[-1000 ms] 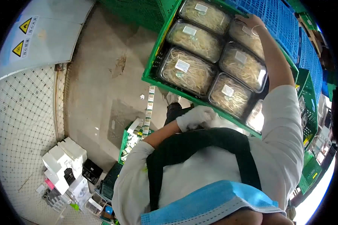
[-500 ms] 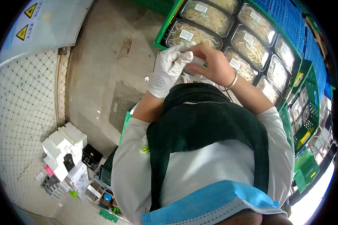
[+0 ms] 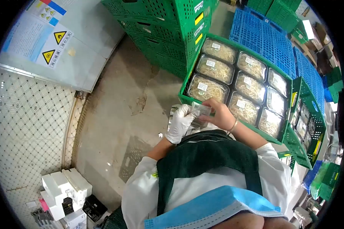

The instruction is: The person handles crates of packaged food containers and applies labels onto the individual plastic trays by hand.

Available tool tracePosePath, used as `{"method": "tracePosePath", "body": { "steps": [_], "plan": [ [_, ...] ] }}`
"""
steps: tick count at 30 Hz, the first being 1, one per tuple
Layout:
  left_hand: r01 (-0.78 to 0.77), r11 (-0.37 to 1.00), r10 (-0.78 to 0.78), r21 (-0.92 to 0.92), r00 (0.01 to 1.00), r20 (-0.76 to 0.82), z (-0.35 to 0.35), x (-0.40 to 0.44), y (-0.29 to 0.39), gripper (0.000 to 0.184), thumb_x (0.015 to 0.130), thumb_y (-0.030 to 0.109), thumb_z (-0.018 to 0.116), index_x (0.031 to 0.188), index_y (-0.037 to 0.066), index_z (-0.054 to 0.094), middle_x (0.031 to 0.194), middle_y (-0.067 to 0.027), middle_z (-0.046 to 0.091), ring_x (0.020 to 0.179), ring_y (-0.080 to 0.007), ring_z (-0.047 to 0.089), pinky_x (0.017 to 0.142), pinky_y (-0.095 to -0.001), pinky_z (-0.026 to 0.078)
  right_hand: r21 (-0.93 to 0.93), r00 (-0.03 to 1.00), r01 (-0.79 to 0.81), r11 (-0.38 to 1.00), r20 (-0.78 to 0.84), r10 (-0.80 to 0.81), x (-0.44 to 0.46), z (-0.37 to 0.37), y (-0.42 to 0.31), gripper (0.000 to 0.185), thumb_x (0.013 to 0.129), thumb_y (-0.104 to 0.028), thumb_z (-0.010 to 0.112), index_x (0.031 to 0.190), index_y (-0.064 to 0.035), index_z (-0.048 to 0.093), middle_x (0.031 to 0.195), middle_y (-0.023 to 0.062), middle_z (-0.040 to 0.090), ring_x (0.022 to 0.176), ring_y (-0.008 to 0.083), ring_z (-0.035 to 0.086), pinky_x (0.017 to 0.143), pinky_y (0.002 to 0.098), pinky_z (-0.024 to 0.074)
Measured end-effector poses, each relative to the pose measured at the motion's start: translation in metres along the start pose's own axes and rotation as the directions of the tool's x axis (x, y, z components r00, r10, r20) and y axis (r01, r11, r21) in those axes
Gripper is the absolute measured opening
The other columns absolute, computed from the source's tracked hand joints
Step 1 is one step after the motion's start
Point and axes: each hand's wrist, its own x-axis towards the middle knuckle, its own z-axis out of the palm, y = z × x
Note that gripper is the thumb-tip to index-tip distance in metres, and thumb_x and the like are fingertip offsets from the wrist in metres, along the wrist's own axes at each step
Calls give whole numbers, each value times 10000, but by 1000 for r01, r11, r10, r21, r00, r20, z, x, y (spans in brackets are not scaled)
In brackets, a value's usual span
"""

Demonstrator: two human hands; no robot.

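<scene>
My left hand point(image 3: 179, 124), in a white glove, is closed on a small pale label strip point(image 3: 201, 109) at the near left corner of a green crate point(image 3: 185, 95). My bare right hand point(image 3: 220, 114), with a bracelet at the wrist, pinches the other side of that strip. Inside the crate lie rows of clear-lidded trays of bean sprouts point(image 3: 208, 88), each tray in view with a white label on top. Both hands are in front of the dark green apron point(image 3: 214, 152).
Tall green crates point(image 3: 156, 38) stand beyond the sprout crate. Blue crates point(image 3: 260, 42) are behind it, and another filled green crate point(image 3: 300, 152) is at the right. White foam boxes point(image 3: 67, 187) sit at the lower left, near a tiled wall point(image 3: 30, 126).
My right hand has come from the crate's far side to my left hand, and both now hold the strip. The view has shifted, showing the stacked green crates.
</scene>
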Motion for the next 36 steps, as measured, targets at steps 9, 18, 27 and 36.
{"method": "tracePosePath", "body": {
  "steps": [9, 18, 27, 36],
  "plan": [
    [-118, 987, 112, 112, 992, 57, 11, 6, 1, 250, 793, 38, 531, 1041, 10, 543, 940, -54, 585, 866, -108, 524, 772, -244, 418, 102, 996, -67, 992, 57, 62, -3, -13, 12, 231, 722, -145, 625, 900, -9, 568, 733, 129, 588, 650, 178, 575, 594, 276, 453],
    [116, 968, -151, 224, 978, 145, 28, -3, -19, 142, 781, 84, 577, 903, 12, 572, 809, -44, 588, 763, -84, 525, 686, -224, 428, 15, 975, -136, 991, 179, 131, -30, -35, 30, 179, 714, -200, 633, 754, -29, 601, 618, 102, 584, 542, 212, 570, 524, 295, 446],
    [262, 953, -266, -153, 964, -7, 23, -14, -43, 250, 775, 42, 566, 1023, 16, 544, 956, -45, 565, 864, -91, 520, 732, -222, 414, -182, 993, -99, 978, 45, 109, 18, -69, 84, 140, 751, -148, 588, 847, -55, 631, 733, 70, 624, 614, 135, 587, 573, 257, 466],
    [404, 889, -413, -215, 911, 2, -15, -21, -44, 180, 803, 43, 500, 964, -30, 536, 911, -88, 592, 827, -121, 551, 749, -240, 428, -655, 987, 61, 753, -70, -141, 45, 5, 193, 322, 750, -279, 563, 987, -71, 494, 878, 137, 524, 808, 300, 530, 696, 375, 442]
  ]
}}
